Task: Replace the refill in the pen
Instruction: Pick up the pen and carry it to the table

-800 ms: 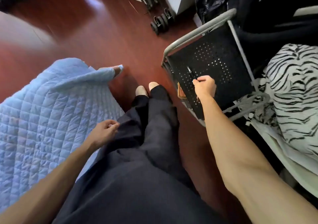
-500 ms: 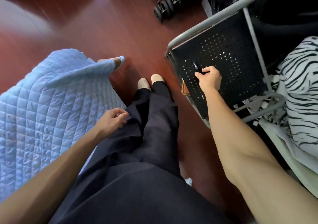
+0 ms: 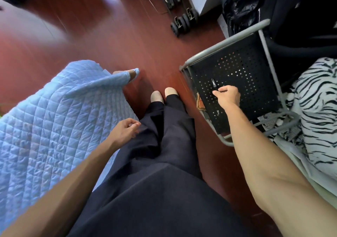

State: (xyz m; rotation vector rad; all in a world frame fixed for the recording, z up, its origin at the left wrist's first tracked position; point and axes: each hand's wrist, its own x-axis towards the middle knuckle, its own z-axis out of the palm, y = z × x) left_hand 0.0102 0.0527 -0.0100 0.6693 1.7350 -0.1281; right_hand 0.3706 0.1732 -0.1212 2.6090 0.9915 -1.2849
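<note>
Reaching out over the black perforated seat of the chair (image 3: 242, 69) on my right, I have my right hand (image 3: 228, 95) curled around the lower end of the pen (image 3: 213, 83). My fingers are closed on it, and its dark barrel with a shiny tip sticks up past my thumb toward the chair's far edge. Whether the pen rests on the seat or is lifted clear of it, I cannot tell. Compared with half a second ago, the grip looks the same, but my hand has slid a little back toward the near edge of the seat, and more of the pen now shows beyond my knuckles.

My left hand (image 3: 125, 132) hangs loosely half-curled and holds nothing, just above my left thigh in the dark trousers (image 3: 164, 164), beside the edge of the light blue quilt (image 3: 54, 120). It sits much where it was earlier, with the fingers a touch more open.

My two feet (image 3: 164, 94) are together on the red-brown floor (image 3: 127, 45), between the quilt and the chair's grey metal frame. A zebra-striped blanket (image 3: 317, 109) lies past the chair's right edge.
</note>
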